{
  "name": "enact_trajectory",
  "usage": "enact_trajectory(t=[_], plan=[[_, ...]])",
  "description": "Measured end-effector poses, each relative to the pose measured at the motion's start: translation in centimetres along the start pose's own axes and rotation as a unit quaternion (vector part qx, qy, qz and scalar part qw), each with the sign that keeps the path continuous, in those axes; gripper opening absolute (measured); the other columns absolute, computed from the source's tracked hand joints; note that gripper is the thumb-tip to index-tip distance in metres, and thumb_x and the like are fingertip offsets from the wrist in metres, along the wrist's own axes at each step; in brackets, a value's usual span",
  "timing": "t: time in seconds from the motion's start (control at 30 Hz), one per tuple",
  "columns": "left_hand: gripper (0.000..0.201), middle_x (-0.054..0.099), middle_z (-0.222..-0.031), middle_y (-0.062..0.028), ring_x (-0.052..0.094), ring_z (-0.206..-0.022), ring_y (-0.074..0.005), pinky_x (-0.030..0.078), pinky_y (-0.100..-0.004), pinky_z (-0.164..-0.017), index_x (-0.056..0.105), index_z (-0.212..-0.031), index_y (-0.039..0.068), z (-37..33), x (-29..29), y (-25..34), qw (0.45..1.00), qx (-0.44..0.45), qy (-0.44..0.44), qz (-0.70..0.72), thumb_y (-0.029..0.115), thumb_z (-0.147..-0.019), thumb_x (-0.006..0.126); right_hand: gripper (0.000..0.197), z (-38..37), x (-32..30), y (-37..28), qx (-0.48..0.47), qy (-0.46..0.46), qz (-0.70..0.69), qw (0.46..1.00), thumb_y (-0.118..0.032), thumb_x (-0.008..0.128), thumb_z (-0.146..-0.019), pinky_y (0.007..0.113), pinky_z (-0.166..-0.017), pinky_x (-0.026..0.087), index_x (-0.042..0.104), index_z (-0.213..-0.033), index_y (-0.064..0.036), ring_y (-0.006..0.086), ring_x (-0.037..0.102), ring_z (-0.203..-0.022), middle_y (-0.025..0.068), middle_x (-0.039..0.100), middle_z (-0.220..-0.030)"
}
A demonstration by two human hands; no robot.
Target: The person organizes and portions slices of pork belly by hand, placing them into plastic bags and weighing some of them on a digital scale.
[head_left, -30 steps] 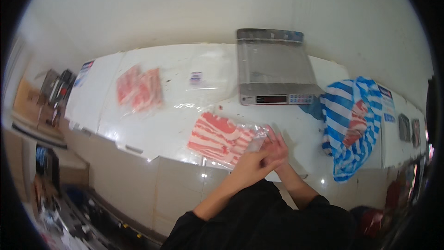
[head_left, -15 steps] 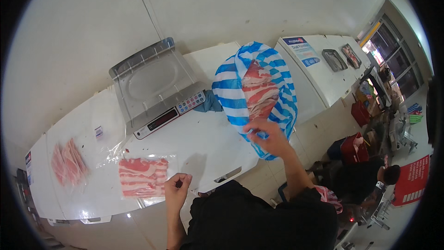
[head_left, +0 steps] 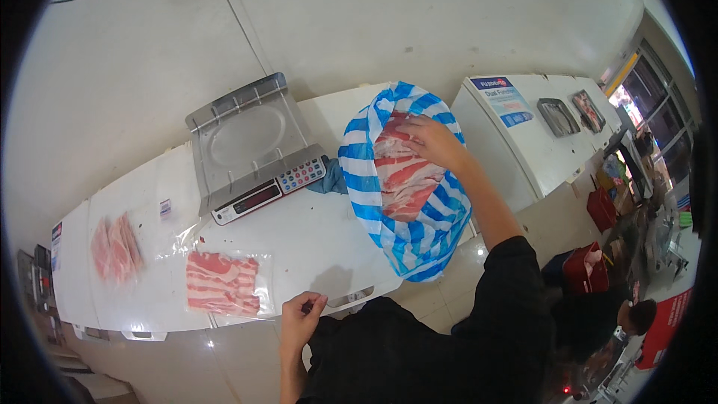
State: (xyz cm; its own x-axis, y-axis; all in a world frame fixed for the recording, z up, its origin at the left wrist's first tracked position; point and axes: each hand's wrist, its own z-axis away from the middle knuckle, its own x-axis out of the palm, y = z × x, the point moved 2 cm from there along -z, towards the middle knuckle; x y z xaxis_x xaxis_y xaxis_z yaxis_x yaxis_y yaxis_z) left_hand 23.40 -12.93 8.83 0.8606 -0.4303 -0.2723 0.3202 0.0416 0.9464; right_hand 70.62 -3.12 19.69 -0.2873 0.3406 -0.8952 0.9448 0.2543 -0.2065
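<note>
My right hand (head_left: 434,141) reaches into a blue-and-white striped plastic bag (head_left: 363,157). Its fingers stretch over the far part of a pile of sliced red-and-white meat (head_left: 402,179) and touch the slices; some fingertips are hard to make out. The bag's mouth is spread wide around the meat. Near the counter's front edge, my left hand (head_left: 301,316) is held with fingers curled in and nothing visible in them. Just left of it lies a clear flat packet of streaky meat slices (head_left: 222,283), apart from the hand.
A digital scale (head_left: 250,135) with a metal tray stands behind, a blue cloth (head_left: 327,177) beside it. More meat slices (head_left: 116,249) lie at far left. On a white freezer (head_left: 493,142) at right are two trays (head_left: 559,117). A person (head_left: 598,322) works at lower right.
My right hand has moved from the bag's near rim farther in, onto the meat. The left hand stays by the counter edge, curled. The whole view has shifted slightly.
</note>
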Motion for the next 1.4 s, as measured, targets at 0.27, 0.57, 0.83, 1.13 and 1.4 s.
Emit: enact_trajectory(t=[0.27,0.57,0.83,1.13,1.4], plan=[[0.023,0.065,-0.070,0.0006,0.056,-0.065,-0.0062,0.045,-0.0247,-0.060,0.075,-0.093,-0.003,0.7,0.8,-1.8,0.999,-0.032,0.043,0.008,0.019,-0.097,0.078,0.026,-3.3,-1.2,2.4,-0.040,-0.085,-0.105,0.990,-0.012,0.069,-0.094,0.044,-0.096,0.053,0.077,-0.117,-0.0037,0.0376,0.068,-0.108,0.0179,0.074,-0.114],[0.024,0.067,-0.068,-0.0043,0.058,-0.062,-0.0094,0.048,-0.0285,-0.059,0.076,-0.094,-0.005,0.0,1.8,-1.0,0.999,-0.009,0.046,-0.010,0.019,-0.097,0.077,0.037,-4.3,-1.3,1.4,-0.113,-0.097,-0.030,0.988,-0.016,0.071,-0.089,0.044,-0.096,0.055,0.073,-0.125,-0.0062,0.0370,0.069,-0.109,0.0171,0.074,-0.115],[0.024,0.068,-0.069,-0.0052,0.059,-0.063,-0.0094,0.048,-0.0282,-0.060,0.076,-0.094,-0.004,0.0,2.6,-0.6,0.999,-0.016,0.027,-0.010,0.019,-0.097,0.078,0.045,-4.9,-0.3,1.9,-0.117,-0.137,0.062,0.982,-0.016,0.072,-0.085,0.044,-0.091,0.058,0.071,-0.129,-0.0054,0.0385,0.071,-0.102,0.0181,0.075,-0.114],[0.023,0.068,-0.069,-0.0058,0.059,-0.063,-0.0097,0.049,-0.0287,-0.061,0.076,-0.093,-0.004,0.2,2.8,-1.3,0.999,-0.025,0.027,-0.012,0.018,-0.097,0.077,0.023,-3.1,-1.2,5.7,0.124,-0.032,-0.299,0.946,-0.008,0.065,-0.100,0.033,-0.077,0.058,0.075,-0.120,-0.0009,0.0202,0.075,-0.086,0.0146,0.078,-0.099],[0.024,0.069,-0.070,-0.0064,0.060,-0.064,-0.0105,0.050,-0.0285,-0.062,0.076,-0.094,-0.004,0.2,2.8,-2.1,0.999,-0.024,0.027,-0.016,0.020,-0.097,0.077,0.027,-0.9,-3.0,3.2,0.064,0.050,-0.087,0.993,-0.008,0.064,-0.099,0.042,-0.084,0.058,0.072,-0.123,-0.0006,0.0310,0.074,-0.095,0.0168,0.074,-0.106]])
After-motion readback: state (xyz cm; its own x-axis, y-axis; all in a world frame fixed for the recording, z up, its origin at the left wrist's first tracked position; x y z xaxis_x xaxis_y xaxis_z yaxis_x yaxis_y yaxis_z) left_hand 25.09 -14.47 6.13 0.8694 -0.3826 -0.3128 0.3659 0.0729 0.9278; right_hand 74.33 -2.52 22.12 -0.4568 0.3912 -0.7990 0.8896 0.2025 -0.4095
